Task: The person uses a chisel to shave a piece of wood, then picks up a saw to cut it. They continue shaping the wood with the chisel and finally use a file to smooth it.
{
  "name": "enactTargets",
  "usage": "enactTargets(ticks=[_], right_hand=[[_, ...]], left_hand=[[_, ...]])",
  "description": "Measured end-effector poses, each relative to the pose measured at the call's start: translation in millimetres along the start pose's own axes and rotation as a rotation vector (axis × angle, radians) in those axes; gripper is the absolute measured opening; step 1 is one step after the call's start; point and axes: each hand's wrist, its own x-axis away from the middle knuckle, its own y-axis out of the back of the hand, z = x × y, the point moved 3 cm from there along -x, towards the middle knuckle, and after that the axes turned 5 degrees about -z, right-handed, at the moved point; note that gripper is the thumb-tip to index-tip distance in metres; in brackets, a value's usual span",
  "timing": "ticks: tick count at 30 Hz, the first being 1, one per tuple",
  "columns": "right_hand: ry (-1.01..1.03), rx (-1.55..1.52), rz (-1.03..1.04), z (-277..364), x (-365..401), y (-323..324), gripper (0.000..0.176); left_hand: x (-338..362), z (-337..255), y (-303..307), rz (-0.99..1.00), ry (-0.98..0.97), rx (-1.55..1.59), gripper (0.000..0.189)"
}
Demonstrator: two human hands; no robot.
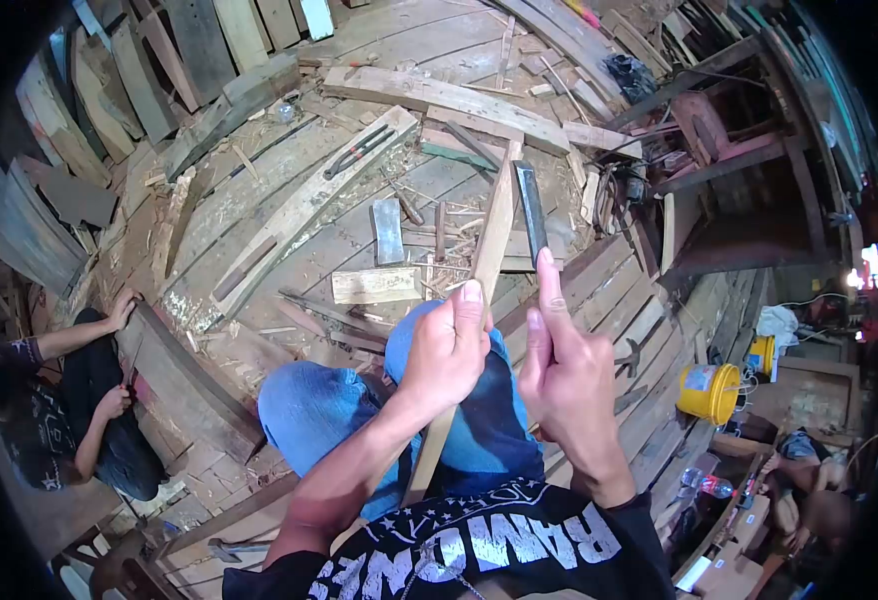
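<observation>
Now left hand grips wooden strip, right hand chisel.

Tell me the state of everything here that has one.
Left hand, closed around the wooden strip.
Right hand, gripping the blade, forefinger straight.
Wooden strip, held slanting upward.
Blade, pointing up beside the wooden strip.
Yellow bucket, upright.

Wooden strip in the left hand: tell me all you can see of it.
The wooden strip is a long, narrow slat of pale bare wood. It rises steeply over the blue-clad knees, top leaning away and right. The left hand grips its middle, thumb along it. A dark flat blade, held by the right hand, stands close beside its upper part; contact cannot be told.
</observation>
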Motion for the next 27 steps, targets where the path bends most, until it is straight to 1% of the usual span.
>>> enactTargets(ticks=[1, 4, 7, 8, 9, 10, 11, 13, 14, 15, 17, 18, 19, 21, 23, 25, 27], right_hand=[[0.01, 0.017, -0.036, 0, 0, -4, 0.052], [0.026, 0.062, -0.023, -1, -4, -9, 0.053], [0.049, 0.086, -0.019, -5, -14, -10, 0.053], [0.06, 0.149, -0.063, -7, -21, -9, 0.053], [0.075, 0.209, -0.109, -9, -31, -9, 0.052], [-0.025, 0.247, -0.11, -6, -47, -3, 0.05], [-0.033, 0.247, -0.116, -7, -54, -1, 0.05], [0.03, 0.279, -0.149, -11, -56, 8, 0.048], [0.052, 0.182, -0.219, -15, -54, 14, 0.048], [0.061, 0.176, -0.219, -16, -52, 19, 0.048], [0.038, 0.116, -0.233, -14, -46, 32, 0.053], [0.019, 0.147, -0.181, -10, -40, 36, 0.053], [0.02, 0.143, -0.181, -5, -34, 38, 0.053], [-0.096, 0.009, -0.064, -3, -18, 36, 0.049], [-0.067, -0.01, -0.042, -4, -6, 35, 0.048], [-0.079, -0.101, -0.032, -7, 0, 33, 0.047], [-0.08, -0.108, -0.013, -14, 4, 32, 0.046]], left_hand=[[0, 2, 0, -0.003, 0.001, -0.001, 0.054], [-3, 0, 1, -0.052, -0.02, -0.112, 0.054], [-8, 3, 5, -0.054, -0.012, -0.084, 0.054], [-4, 3, 0, -0.079, -0.091, -0.095, 0.052], [4, 14, -9, -0.053, -0.174, -0.24, 0.049], [8, 10, -9, -0.041, -0.13, -0.221, 0.048], [11, 5, -9, -0.029, -0.086, -0.197, 0.047], [11, 6, -5, -0.028, -0.065, -0.167, 0.048], [8, 4, -2, -0.045, -0.064, -0.133, 0.048], [8, 4, -1, -0.054, -0.07, -0.132, 0.048], [8, 6, -2, 0.029, -0.086, -0.017, 0.049], [9, 7, -2, 0.05, -0.081, -0.028, 0.049], [9, 4, -1, 0.047, -0.081, -0.031, 0.049], [14, -2, -1, 0.1, 0.031, 0.058, 0.049], [14, -4, 2, 0.114, 0.03, 0.053, 0.051], [15, -9, 5, 0.256, 0.174, 0.219, 0.054], [16, -13, 8, 0.267, 0.186, 0.211, 0.058]])
